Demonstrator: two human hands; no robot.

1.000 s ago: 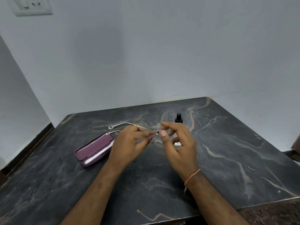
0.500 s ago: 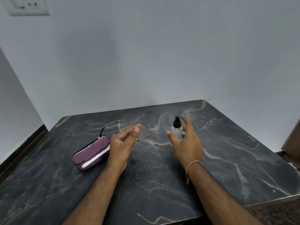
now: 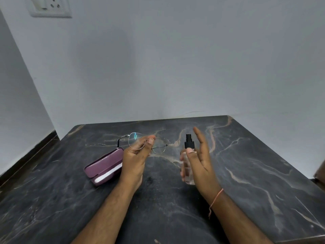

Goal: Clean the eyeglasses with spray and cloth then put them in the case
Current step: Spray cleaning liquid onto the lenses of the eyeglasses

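My left hand (image 3: 136,159) pinches thin metal-framed eyeglasses (image 3: 159,148) at the bridge and holds them above the table, lenses facing me, temples unfolded toward the far left. My right hand (image 3: 200,159) grips a small clear spray bottle (image 3: 188,170) with a black nozzle, lifted off the table to the right of the glasses; the thumb rests on the bottle's neck and the index finger is raised beside the nozzle. A maroon eyeglass case (image 3: 103,164) lies open on the table left of my left hand, with a white cloth edge (image 3: 109,175) showing inside.
The dark marble table (image 3: 246,173) stands against pale walls at the back and left. A wall socket (image 3: 50,7) is at the upper left. A brown object (image 3: 321,170) shows at the right edge.
My right hand let go of the glasses, reached to the spray bottle and lifted it. My left hand turned the glasses so the lenses face me.
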